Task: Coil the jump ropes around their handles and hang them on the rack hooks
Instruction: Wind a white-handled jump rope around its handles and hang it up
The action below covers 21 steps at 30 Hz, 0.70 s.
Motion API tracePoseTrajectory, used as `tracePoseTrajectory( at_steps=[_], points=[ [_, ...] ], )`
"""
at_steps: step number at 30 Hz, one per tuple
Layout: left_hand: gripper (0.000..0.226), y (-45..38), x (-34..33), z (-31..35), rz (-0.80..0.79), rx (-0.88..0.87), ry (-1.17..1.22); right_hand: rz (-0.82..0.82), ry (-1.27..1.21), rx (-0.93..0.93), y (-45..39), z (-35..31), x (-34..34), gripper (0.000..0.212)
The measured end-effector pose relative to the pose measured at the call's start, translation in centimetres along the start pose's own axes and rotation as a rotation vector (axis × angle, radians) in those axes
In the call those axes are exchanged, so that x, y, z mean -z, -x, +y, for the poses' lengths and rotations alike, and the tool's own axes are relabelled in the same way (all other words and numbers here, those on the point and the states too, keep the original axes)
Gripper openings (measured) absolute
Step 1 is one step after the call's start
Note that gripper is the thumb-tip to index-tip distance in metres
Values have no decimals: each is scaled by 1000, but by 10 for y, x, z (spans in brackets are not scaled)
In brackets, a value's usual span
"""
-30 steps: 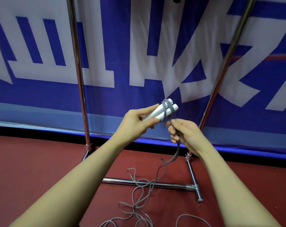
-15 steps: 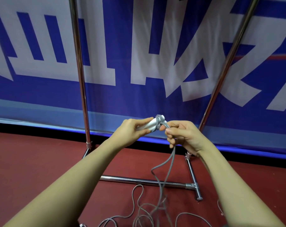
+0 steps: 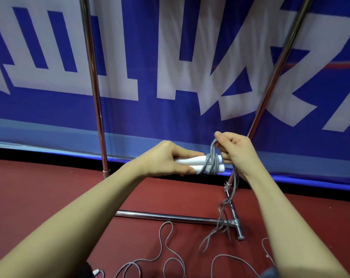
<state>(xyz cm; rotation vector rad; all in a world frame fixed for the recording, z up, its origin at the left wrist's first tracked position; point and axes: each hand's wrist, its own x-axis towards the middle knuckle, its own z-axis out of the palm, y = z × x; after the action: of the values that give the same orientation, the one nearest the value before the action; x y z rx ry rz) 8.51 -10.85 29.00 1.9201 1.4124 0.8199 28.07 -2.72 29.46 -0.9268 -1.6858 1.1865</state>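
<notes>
Your left hand (image 3: 166, 159) grips the two white handles (image 3: 192, 164) side by side, thumb on top and fingers curled beneath, holding them level in front of the rack (image 3: 94, 77). If that grip loosens, the handles can splay and the few grey turns near their right ends may slide off. Your right hand (image 3: 233, 149) pinches the rope (image 3: 212, 146) just above the handles. Let the tension drop there and the coil could slacken. Below, the trailing rope drapes over the rack's base bar (image 3: 170, 216), where it may snag as you pull.
</notes>
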Motion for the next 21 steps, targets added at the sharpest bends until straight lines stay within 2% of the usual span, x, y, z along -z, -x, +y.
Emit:
tracePoseTrajectory(
  at_steps=[4, 6, 8, 10, 11, 16, 21],
  points=[
    [43, 2, -1, 15, 19, -57, 121, 47, 6, 43, 3, -5, 1, 31],
    [45, 2, 1, 22, 67, -84, 166, 34, -50, 36, 3, -8, 0, 33],
    [45, 1, 2, 29, 132, -111, 216, 62, -143, -56, 0, -10, -3, 39],
    [43, -1, -1, 33, 186, -120, 269, 114, -178, -155, -2, -10, -6, 30],
    [43, -2, -2, 34, 201, -116, 294, 101, -144, -143, -3, -8, -8, 27],
    [39, -11, 0, 22, 341, -52, 416, -111, -203, -62, -1, 11, -10, 30],
    [40, -17, 1, 2, 409, 12, 307, -291, -109, -56, 1, 13, -10, 23]
  ],
)
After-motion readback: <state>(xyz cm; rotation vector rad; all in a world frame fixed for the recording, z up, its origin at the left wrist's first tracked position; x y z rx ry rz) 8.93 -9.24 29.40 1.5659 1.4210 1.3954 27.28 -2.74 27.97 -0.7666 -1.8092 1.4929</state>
